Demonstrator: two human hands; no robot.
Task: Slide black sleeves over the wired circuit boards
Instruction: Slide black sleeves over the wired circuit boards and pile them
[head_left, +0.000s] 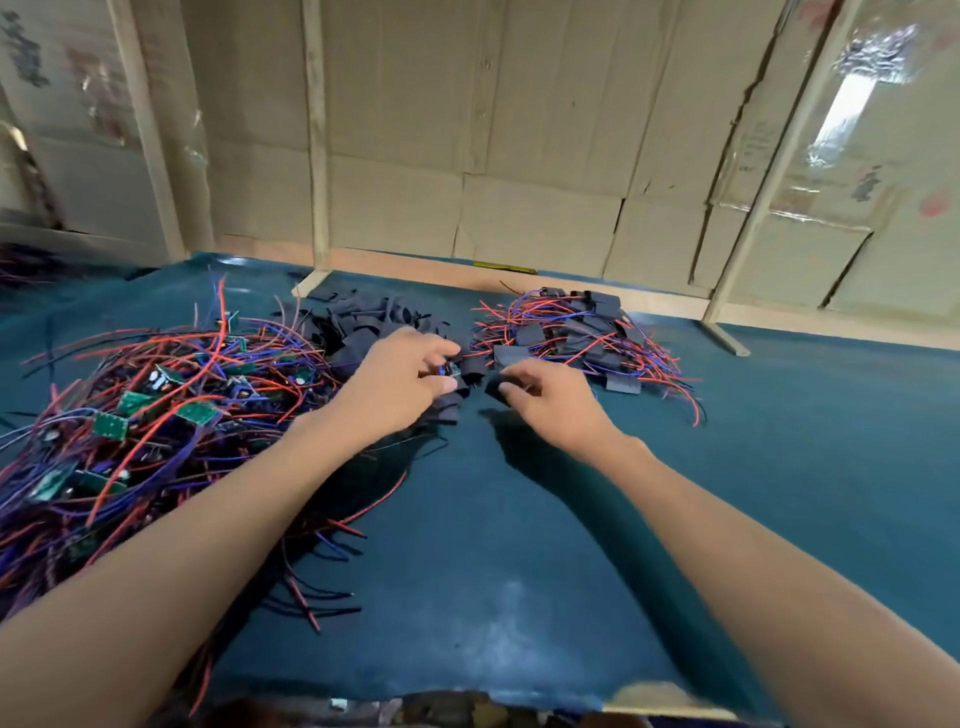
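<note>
My left hand (400, 379) pinches a small green circuit board (451, 370) between thumb and fingers, its wires trailing down under the wrist. A hand's width to the right, my right hand (550, 397) pinches a black sleeve (496, 391) at its left end. Board and sleeve are close but apart. Behind my left hand lies a heap of loose black sleeves (363, 319). A big tangle of bare green boards with red and blue wires (145, 410) covers the left of the table. Sleeved boards (576, 332) are piled at the back right.
The work surface is a blue-green mat (519, 545). Cardboard panels (519, 156) and pale wooden posts (317, 135) wall off the back. A wooden strip (727, 338) lies on the mat at the far right.
</note>
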